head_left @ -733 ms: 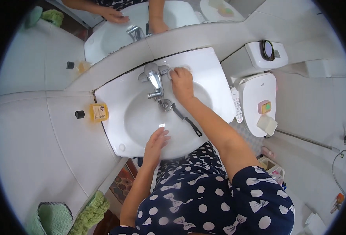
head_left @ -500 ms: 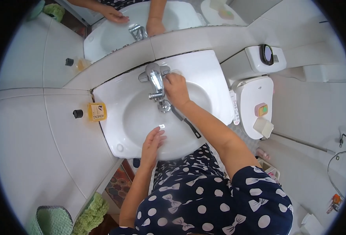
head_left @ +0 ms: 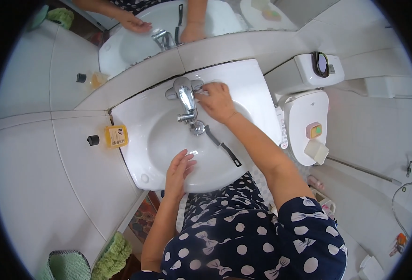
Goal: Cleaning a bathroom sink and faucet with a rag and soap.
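Wall mirror: at 12 o'clock, reflecting the room.
Bottle: at 9 o'clock, amber with a black cap and a printed label.
Toilet: at 3 o'clock, white, lid down.
Oval object: at 2 o'clock, dark-rimmed, on the toilet's tank.
Small block: at 3 o'clock on the lid, pink, yellow and green.
White piece: just beside that block, toward 6 o'clock.
Fluffy green cloth: at 7 o'clock.
Pale green textile: beside it, dark-edged.
Hose: near 4 o'clock, thin and curved.
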`<state>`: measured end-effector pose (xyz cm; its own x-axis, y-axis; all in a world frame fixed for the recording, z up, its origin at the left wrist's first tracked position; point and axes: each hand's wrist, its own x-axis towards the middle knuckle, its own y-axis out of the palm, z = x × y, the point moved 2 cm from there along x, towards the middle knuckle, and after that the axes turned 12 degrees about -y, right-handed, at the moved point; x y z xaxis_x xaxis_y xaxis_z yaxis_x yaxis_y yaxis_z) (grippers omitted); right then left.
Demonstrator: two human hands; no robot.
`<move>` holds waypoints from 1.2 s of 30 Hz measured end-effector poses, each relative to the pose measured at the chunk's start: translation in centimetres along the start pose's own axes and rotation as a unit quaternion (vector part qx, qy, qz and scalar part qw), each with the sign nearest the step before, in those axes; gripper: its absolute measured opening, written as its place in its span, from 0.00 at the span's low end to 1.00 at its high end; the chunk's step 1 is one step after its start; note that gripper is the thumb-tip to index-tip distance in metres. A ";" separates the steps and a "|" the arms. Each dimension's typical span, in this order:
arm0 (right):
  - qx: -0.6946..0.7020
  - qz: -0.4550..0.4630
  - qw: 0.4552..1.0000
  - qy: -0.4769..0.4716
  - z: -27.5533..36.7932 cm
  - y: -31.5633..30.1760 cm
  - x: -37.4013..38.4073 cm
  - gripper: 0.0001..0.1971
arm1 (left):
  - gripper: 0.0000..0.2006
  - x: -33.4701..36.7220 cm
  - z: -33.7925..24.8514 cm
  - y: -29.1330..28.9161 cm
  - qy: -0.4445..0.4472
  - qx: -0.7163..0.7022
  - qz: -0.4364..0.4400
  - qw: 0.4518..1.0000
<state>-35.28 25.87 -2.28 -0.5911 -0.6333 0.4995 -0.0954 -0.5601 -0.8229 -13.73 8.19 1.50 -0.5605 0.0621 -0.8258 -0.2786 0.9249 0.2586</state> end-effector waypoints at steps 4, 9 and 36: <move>-0.036 -0.013 0.997 0.068 -3.3 -2.0 -1.3 0.14 | 0.21 -0.1 -0.3 -0.6 0.005 -0.002 -0.011 1.000; -0.057 -0.025 0.995 0.081 -2.8 -1.2 -0.9 0.14 | 0.21 0.0 0.2 -1.5 0.010 -0.026 -0.003 1.000; -0.060 -0.031 0.993 0.096 -0.4 -0.1 -1.5 0.16 | 0.20 0.6 1.3 -0.7 -0.024 -0.016 -0.014 0.999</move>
<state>-34.75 27.06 -3.09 -0.7214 -0.4796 0.4996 -0.2250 -0.5199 -0.8241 -12.84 8.03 0.15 -0.5146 0.0549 -0.8557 -0.3195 0.9138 0.2508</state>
